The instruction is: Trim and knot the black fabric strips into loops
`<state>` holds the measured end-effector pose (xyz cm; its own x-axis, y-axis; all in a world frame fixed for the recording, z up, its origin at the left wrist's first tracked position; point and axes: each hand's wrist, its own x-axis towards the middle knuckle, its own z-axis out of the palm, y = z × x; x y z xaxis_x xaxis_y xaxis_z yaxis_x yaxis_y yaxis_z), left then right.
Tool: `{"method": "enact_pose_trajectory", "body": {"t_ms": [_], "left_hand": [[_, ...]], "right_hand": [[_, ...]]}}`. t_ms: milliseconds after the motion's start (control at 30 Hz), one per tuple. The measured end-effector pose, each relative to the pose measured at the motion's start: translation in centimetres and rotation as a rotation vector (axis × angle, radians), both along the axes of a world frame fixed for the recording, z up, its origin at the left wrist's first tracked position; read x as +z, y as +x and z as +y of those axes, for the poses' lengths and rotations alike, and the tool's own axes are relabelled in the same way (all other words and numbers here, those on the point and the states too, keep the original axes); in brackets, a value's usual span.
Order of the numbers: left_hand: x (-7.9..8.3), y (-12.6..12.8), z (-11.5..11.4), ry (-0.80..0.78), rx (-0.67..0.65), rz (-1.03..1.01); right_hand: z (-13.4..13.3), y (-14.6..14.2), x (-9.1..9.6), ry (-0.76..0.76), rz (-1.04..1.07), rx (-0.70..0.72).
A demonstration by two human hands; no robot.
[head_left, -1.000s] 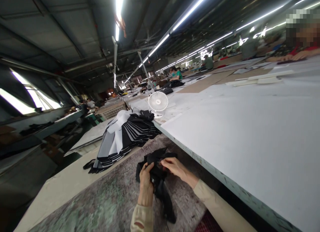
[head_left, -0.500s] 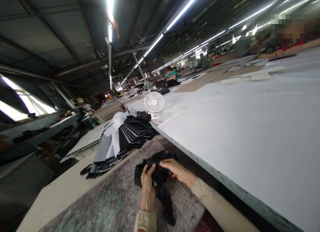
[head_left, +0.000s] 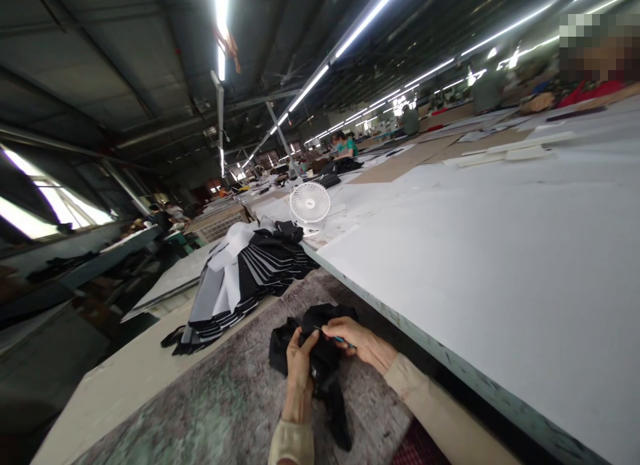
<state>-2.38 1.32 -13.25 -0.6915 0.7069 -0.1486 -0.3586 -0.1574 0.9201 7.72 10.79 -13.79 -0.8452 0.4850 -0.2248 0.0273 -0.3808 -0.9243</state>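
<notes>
Ceiling (head_left: 135, 58): dark above you
Tube lights (head_left: 369, 20): lit, in long rows
Windows (head_left: 23, 217): glaring, well beyond your white table's (head_left: 475, 271) left edge

Your sleeves (head_left: 430, 401) are cream, the cloth (head_left: 327, 361) you hold black, the slim tool (head_left: 345, 341) in your right hand (head_left: 357, 338) blue as far as shows, the worktop (head_left: 210, 411) mottled grey-brown and green, the pile (head_left: 247, 271) black, grey and white, and the fan (head_left: 310, 203) white.
</notes>
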Motion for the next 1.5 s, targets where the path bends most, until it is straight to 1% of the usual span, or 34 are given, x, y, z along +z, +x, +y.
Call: {"method": "enact_pose_trajectory", "body": {"t_ms": [133, 267, 433, 533, 667, 733, 867, 1033, 1200, 1300, 1367, 1500], "left_hand": [[-0.1, -0.3, -0.2, 0.001, -0.031, 0.001], [0.2, -0.3, -0.4, 0.011, -0.053, 0.002], [0.9, -0.3, -0.7, 0.05, -0.041, 0.014], [1.0, -0.3, -0.7, 0.068, -0.025, 0.039], [0.7, -0.1, -0.7, 0.038, -0.032, 0.096], [0.5, 0.0, -0.7, 0.016, -0.034, 0.134], [0.3, 0.1, -0.6, -0.026, -0.037, 0.199], [0.3, 0.1, -0.5, -0.052, -0.096, 0.235], [0.2, 0.2, -0.6, -0.042, -0.164, 0.234], [0.1, 0.2, -0.5, -0.04, -0.138, 0.231], [0.0, 0.2, -0.3, -0.024, -0.09, 0.236], [-0.1, 0.1, 0.0, 0.001, -0.056, 0.245]], "right_hand": [[-0.1, 0.1, 0.1, 0.013, 0.004, 0.013], [-0.1, 0.2, 0.2, 0.018, -0.001, 0.019], [-0.2, 0.3, 0.6, 0.017, 0.015, 0.036], [-0.5, 0.3, 0.6, 0.047, 0.006, 0.045], [-0.9, 0.2, 0.4, 0.138, -0.037, -0.019], [-1.1, 0.1, 0.4, 0.16, -0.041, -0.063], [-1.3, -0.1, 0.1, 0.167, -0.013, -0.118], [-1.0, -0.4, -0.4, 0.13, 0.042, -0.127], [-0.5, -0.3, 0.0, 0.056, 0.078, -0.092], [-0.3, -0.1, 0.4, -0.043, 0.163, -0.052], [0.0, 0.2, 0.7, -0.084, 0.181, 0.018], [0.6, 1.2, 1.6, -0.071, 0.16, 0.195]]}}
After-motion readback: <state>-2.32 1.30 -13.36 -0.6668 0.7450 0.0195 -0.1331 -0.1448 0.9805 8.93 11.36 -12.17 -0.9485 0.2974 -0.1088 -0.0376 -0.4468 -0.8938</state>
